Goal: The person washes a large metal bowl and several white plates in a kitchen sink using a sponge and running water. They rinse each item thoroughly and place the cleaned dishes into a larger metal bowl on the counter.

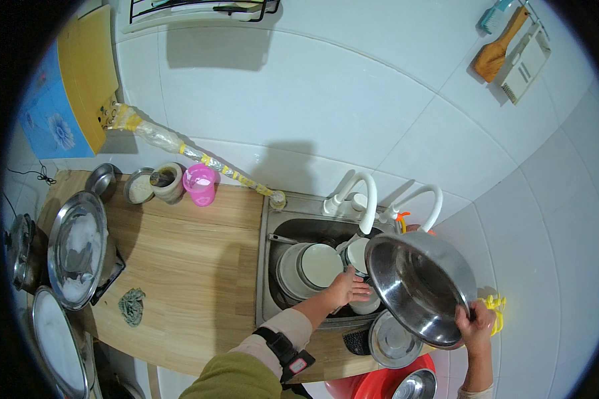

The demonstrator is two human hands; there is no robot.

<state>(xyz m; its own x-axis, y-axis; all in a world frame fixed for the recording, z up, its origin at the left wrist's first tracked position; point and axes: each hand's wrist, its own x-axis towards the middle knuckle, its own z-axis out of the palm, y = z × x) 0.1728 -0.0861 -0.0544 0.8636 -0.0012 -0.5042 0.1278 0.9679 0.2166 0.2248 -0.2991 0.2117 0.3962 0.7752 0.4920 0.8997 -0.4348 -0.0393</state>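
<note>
A large stainless steel basin (422, 284) is tilted over the right side of the sink, its hollow facing me. Gripping its lower right rim is my right hand (475, 324). My left hand (352, 288) holds nothing; its fingers are stretched out above the dishes, just left of the basin. Under it, in the metal sink (261, 299), are stacked white plates (289, 272), a white bowl (322, 265) and more white dishes partly hidden by the basin and my hand. A white curved faucet (370, 202) reaches over the sink.
A metal lid (394, 339) lies at the sink's lower right, above a red tub (409, 374). Sudsy metal basins (101, 249) stand at the left. A crumpled green cloth (132, 307) lies on the wooden counter (189, 279). A pink cup (199, 192) stands by the wall.
</note>
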